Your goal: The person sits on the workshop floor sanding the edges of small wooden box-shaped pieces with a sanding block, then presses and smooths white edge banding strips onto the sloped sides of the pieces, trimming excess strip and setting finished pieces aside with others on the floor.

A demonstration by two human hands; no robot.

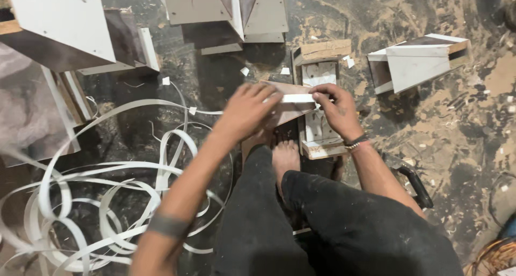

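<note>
A brown triangular board piece [287, 112] stands on edge in front of my bare foot [285, 157]. A white edge-band strip [298, 98] lies along its top edge. My left hand [247, 110] presses flat on the strip's left part with fingers stretched out. My right hand [336, 108] pinches the strip's right end between thumb and fingers. A beaded bracelet sits on my right wrist. Under the board stands a small open wooden box [321, 131] with white inner faces.
Long loose coils of white edge banding [97, 200] cover the floor at left. Several white-and-brown laminated box parts [419, 61] [231, 9] [70, 31] lie around. Sawdust covers the floor at right. A black tool handle [416, 184] lies beside my right leg.
</note>
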